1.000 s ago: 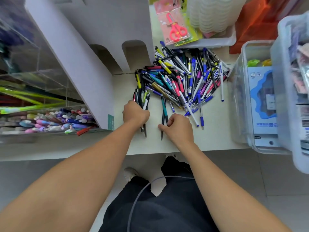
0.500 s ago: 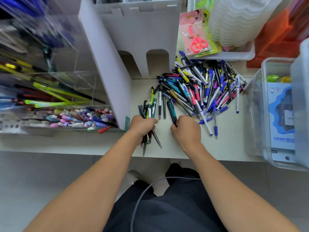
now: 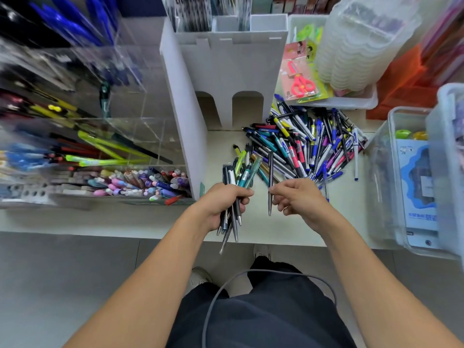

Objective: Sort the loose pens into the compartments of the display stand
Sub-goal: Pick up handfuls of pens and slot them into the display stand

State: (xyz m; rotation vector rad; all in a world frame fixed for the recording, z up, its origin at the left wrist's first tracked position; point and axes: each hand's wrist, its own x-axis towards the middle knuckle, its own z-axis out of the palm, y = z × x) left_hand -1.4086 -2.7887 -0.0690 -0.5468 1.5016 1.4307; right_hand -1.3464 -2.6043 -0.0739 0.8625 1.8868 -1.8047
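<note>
Pale and crowded, the surface (image 3: 296, 229) runs across our head view, with a clear display stand (image 3: 100, 151) of compartments at the left, a white divider (image 3: 185, 126) beside it, and packaged scissors (image 3: 300, 82) at the back.

From this 1 view we see the left hand (image 3: 221, 204) curled tight round a bundle of pens (image 3: 232, 197), several of them, too bunched to count. Their long axes run roughly away from us: caps fan out toward the divider, writing tips hang down over the near edge of the surface. The right hand (image 3: 298, 197) pinches 1 dark slim pen (image 3: 270, 182) between thumb and fingertips, the other fingers loosely curled. That pen stands almost parallel to the bundle, tip toward us, just beside it but apart. The loose pile (image 3: 308, 144) lies behind the right hand, pens crossing every way.

We judge the step to be adding this pen to the bundle. To do it well, we would keep it tip-down like the rest, slide it in alongside the shafts, and let the left hand ease only slightly, since a loose grip could let the low-hanging pens slip to the floor. Matching kinds now saves re-sorting at the stand.
</note>
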